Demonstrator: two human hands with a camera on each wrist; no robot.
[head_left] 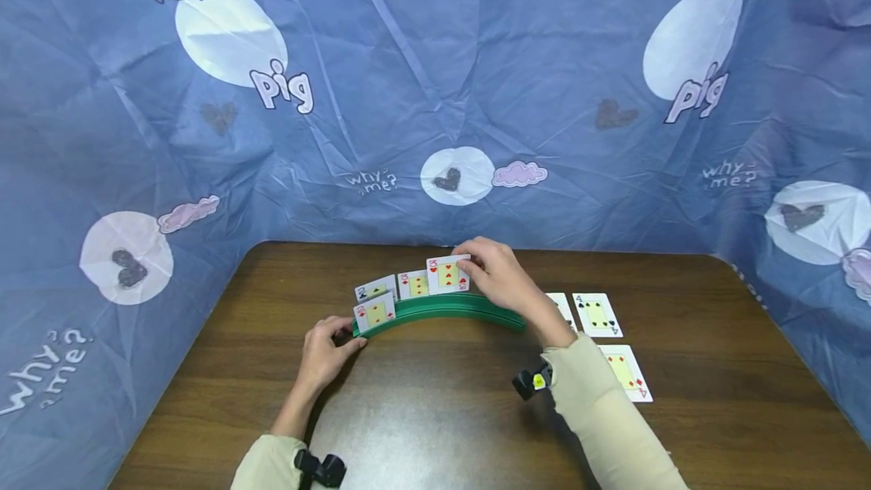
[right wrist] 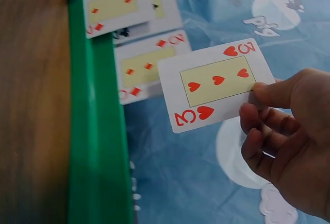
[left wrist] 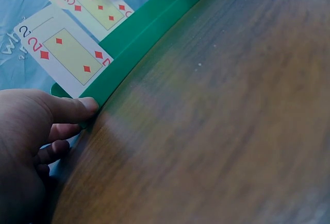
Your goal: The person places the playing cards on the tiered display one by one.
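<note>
A curved green card holder (head_left: 442, 307) stands on the table. My left hand (head_left: 325, 354) pinches its left end, thumb on the front face. A two of diamonds (left wrist: 67, 54) stands in the holder's front slot at that end. Behind it, partly covered, is a black two (right wrist: 167, 9), and beside that a three of diamonds (head_left: 412, 286). Between thumb and fingers my right hand (head_left: 500, 274) grips the three of hearts (right wrist: 216, 84) by one edge. In the head view this card overlaps the three of diamonds' right side, just above the holder.
Right of the holder, a four of spades (head_left: 597, 314) and a four of diamonds (head_left: 624, 373) lie face up on the wooden table (head_left: 435, 414). Another card (head_left: 562, 307) is partly hidden by my right forearm. A blue printed cloth (head_left: 381, 97) hangs behind the table.
</note>
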